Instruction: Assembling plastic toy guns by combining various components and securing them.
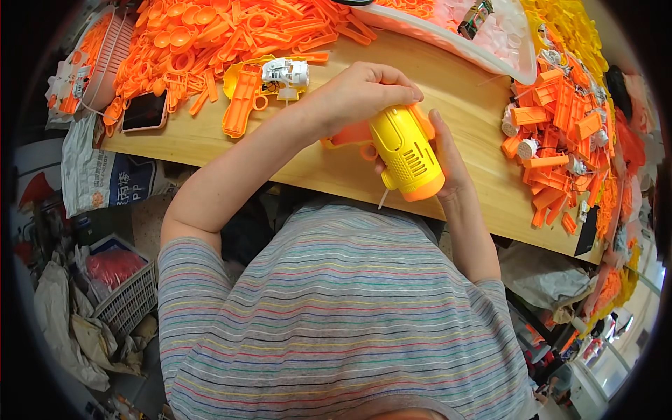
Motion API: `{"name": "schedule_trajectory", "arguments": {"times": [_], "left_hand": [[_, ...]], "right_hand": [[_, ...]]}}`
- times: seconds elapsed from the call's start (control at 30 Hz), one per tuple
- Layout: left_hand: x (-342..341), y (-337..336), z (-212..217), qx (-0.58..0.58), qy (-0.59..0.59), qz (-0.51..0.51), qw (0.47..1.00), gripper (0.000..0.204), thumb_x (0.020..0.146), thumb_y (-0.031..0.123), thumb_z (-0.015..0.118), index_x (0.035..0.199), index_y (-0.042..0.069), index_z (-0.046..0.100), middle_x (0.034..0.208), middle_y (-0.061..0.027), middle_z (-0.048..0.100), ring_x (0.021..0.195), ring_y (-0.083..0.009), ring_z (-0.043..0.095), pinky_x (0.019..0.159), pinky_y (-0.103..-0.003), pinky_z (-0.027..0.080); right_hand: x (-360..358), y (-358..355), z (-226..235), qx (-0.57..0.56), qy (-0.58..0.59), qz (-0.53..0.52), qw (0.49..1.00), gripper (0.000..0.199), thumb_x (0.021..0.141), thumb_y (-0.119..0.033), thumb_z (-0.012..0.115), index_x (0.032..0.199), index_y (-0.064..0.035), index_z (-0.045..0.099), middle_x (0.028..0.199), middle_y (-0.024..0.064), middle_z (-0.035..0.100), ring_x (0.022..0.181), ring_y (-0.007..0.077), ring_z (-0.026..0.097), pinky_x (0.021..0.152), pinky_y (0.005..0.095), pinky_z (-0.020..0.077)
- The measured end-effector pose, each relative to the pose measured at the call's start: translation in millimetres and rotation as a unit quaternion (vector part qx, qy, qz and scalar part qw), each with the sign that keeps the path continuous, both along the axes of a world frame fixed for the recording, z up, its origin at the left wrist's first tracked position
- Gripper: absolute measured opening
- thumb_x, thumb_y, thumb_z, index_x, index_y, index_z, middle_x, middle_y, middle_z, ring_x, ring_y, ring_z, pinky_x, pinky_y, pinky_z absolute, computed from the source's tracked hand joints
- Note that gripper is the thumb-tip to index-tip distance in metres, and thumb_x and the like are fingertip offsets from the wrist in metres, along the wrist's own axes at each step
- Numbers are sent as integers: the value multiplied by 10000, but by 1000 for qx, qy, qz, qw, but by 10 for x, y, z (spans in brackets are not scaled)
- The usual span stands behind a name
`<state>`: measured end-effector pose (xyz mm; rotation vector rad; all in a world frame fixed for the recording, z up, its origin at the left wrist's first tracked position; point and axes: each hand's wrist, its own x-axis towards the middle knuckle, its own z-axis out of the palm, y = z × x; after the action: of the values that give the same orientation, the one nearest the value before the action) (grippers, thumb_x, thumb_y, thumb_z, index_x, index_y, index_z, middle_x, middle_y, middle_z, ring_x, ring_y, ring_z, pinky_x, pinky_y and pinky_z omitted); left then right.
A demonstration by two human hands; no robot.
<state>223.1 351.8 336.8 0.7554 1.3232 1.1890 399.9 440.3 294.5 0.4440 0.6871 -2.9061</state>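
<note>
Both hands gripped the toy [406,150] over the table [462,105] edge: left hand [357,91] curled over its orange rear, right hand [444,157] cupping the yellow body from 3 o'clock. A firm, square hold would probably keep the halves aligned. Its long axis ran 11 to 5 o'clock, yellow end toward 5. Orange parts [553,133] lay at 3 o'clock.

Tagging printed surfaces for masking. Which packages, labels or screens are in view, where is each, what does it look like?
Phone: table's left end, beside the orange parts; flat, rounded, dark blank screen, pinkish case.
Sack: below the table's left edge; crumpled woven bag, white and grey with a dark blue printed band.
Tray: top centre of table; clear shallow plastic, holds pale parts.
Basket: floor, lower left; white mesh, red bag inside.
</note>
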Motion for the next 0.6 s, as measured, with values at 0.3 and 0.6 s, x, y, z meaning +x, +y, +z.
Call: {"name": "schedule_trajectory", "arguments": {"times": [0.3, 0.6], "left_hand": [[-2, -16, 91, 27, 53, -7, 998, 227, 889, 205, 679, 1008, 15, 713, 966, -62, 701, 863, -121, 665, 794, -268, 533], [-155, 56, 190, 60, 156, -199, 966, 247, 875, 194, 689, 1031, 5, 720, 961, -60, 719, 901, -125, 662, 821, -276, 520]], "right_hand": [[43, -6, 3, 71, -71, -31, 995, 769, 970, -644, 278, 1400, -19, 405, 1176, 294, 599, 1017, 357, 659, 814, 425, 572], [-30, -49, -21, -35, -46, -36, 998, 762, 939, -643, 417, 1382, -24, 397, 1157, 229, 611, 995, 434, 645, 725, 488, 593]]}}
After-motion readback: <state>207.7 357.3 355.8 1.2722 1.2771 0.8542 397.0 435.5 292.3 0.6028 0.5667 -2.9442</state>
